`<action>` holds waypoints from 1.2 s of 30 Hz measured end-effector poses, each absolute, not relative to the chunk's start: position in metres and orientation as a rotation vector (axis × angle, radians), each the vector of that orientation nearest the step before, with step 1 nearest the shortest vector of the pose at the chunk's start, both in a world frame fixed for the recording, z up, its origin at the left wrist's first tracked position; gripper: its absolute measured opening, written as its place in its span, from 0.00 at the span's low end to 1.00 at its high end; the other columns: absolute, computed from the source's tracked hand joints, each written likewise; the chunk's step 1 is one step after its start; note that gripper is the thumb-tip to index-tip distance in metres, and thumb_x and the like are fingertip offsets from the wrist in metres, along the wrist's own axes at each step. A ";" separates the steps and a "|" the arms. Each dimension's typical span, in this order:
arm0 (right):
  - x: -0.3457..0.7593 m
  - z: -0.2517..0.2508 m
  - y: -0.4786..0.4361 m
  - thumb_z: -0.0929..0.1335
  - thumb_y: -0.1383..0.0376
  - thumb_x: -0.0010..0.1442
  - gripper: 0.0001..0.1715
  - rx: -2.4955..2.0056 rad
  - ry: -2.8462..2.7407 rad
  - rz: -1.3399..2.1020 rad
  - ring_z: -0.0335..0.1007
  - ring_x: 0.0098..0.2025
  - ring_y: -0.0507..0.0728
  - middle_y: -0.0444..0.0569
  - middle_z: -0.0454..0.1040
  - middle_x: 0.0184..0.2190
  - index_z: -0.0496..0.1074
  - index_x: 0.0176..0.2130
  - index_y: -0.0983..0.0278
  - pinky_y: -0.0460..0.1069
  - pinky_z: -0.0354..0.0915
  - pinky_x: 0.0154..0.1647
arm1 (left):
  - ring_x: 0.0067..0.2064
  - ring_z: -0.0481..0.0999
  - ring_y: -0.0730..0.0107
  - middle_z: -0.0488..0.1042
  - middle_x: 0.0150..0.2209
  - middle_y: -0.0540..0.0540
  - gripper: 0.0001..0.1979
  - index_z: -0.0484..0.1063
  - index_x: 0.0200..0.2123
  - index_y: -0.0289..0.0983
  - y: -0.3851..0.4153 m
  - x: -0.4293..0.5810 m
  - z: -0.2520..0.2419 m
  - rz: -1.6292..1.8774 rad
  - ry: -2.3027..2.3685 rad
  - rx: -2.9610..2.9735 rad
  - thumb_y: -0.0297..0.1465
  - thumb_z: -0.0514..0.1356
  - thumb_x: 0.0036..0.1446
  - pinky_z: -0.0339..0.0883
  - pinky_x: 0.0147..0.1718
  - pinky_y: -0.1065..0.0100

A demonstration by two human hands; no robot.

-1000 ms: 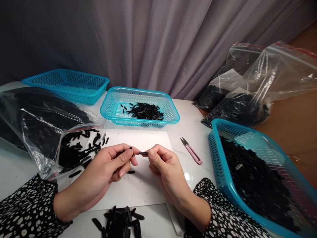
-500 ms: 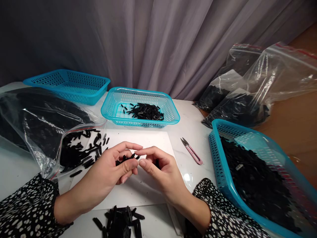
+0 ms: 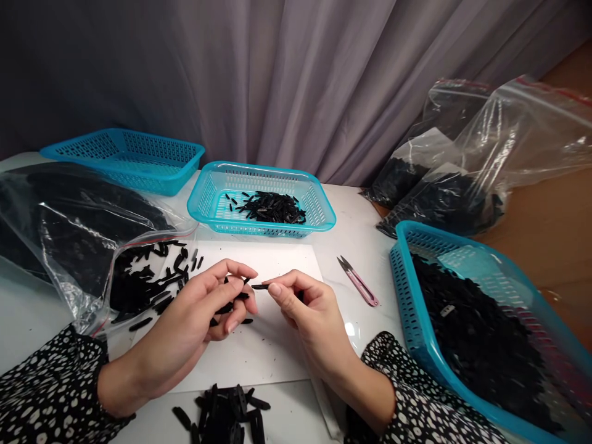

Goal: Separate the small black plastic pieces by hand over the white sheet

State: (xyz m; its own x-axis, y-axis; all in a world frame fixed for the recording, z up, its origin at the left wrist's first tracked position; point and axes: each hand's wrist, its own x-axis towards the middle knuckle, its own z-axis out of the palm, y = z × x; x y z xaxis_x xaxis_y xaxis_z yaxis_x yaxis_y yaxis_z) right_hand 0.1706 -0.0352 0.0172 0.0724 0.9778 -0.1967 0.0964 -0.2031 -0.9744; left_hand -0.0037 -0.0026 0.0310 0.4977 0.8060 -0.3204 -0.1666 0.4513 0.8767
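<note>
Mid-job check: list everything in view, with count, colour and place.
Baskets: three, blue, back left, back middle, right
Basket pieces: many, black, in middle and right baskets
Left bag: one, clear with dark contents, left side
Right bags: at least two, clear with dark contents, back right
Loose pieces: many, black, at left bag's mouth and near edge
White sheet: one, white, table centre
Snips: one, pink-handled, right of the sheet
Table: one, white, beneath
Curtain: one, grey-purple, behind
Cupped pieces: several, black, in left hand
Pinched piece: one, black, in right hand
Hands: two, bare, above the sheet
Sleeves: two, black with white spots, lower corners
</note>
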 end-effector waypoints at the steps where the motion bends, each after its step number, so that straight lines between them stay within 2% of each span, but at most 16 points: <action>1: 0.170 0.017 -0.035 0.70 0.41 0.53 0.37 -1.463 -1.126 1.260 0.46 0.23 0.35 0.42 0.52 0.20 0.72 0.36 0.75 0.34 0.47 0.23 | 0.24 0.58 0.79 0.73 0.30 0.50 0.10 0.71 0.44 0.39 -0.003 -0.004 0.031 0.698 0.842 0.908 0.37 0.59 0.64 0.48 0.23 0.75; 8: 0.171 0.018 -0.036 0.70 0.42 0.53 0.36 -1.441 -1.134 1.271 0.46 0.23 0.35 0.42 0.53 0.20 0.72 0.37 0.75 0.34 0.47 0.23 | 0.24 0.56 0.80 0.73 0.30 0.51 0.09 0.71 0.45 0.40 -0.003 -0.004 0.029 0.702 0.841 0.966 0.36 0.60 0.63 0.48 0.24 0.74; 12: 0.171 0.018 -0.036 0.70 0.43 0.53 0.36 -1.436 -1.135 1.258 0.46 0.23 0.35 0.43 0.53 0.20 0.73 0.39 0.75 0.34 0.46 0.23 | 0.24 0.57 0.80 0.73 0.29 0.50 0.09 0.71 0.41 0.38 -0.002 -0.003 0.030 0.711 0.836 0.962 0.37 0.62 0.62 0.47 0.24 0.74; 18: 0.170 0.021 -0.038 0.70 0.43 0.53 0.36 -1.451 -1.134 1.239 0.46 0.23 0.35 0.42 0.52 0.21 0.73 0.40 0.75 0.34 0.46 0.23 | 0.21 0.55 0.82 0.73 0.27 0.50 0.15 0.71 0.37 0.36 0.001 -0.001 0.024 0.740 0.784 0.983 0.43 0.64 0.60 0.42 0.21 0.73; 23: 0.169 0.022 -0.040 0.70 0.44 0.53 0.35 -1.449 -1.162 1.255 0.47 0.23 0.35 0.43 0.53 0.21 0.74 0.40 0.75 0.34 0.47 0.24 | 0.20 0.56 0.82 0.72 0.26 0.51 0.14 0.72 0.37 0.36 0.000 -0.002 0.022 0.726 0.780 1.084 0.43 0.64 0.61 0.45 0.21 0.72; 32: 0.170 0.020 -0.038 0.71 0.43 0.51 0.38 -1.322 -1.045 1.523 0.42 0.19 0.35 0.39 0.47 0.19 0.72 0.44 0.74 0.35 0.42 0.20 | 0.20 0.54 0.84 0.72 0.26 0.52 0.17 0.72 0.33 0.35 0.000 -0.002 0.027 0.713 0.763 1.097 0.44 0.64 0.60 0.46 0.21 0.73; 36: 0.169 0.020 -0.038 0.71 0.43 0.51 0.38 -1.342 -1.055 1.476 0.43 0.20 0.35 0.39 0.47 0.19 0.72 0.43 0.74 0.34 0.43 0.20 | 0.20 0.55 0.85 0.73 0.26 0.52 0.16 0.71 0.34 0.35 -0.001 -0.003 0.023 0.720 0.763 1.080 0.43 0.65 0.60 0.46 0.21 0.74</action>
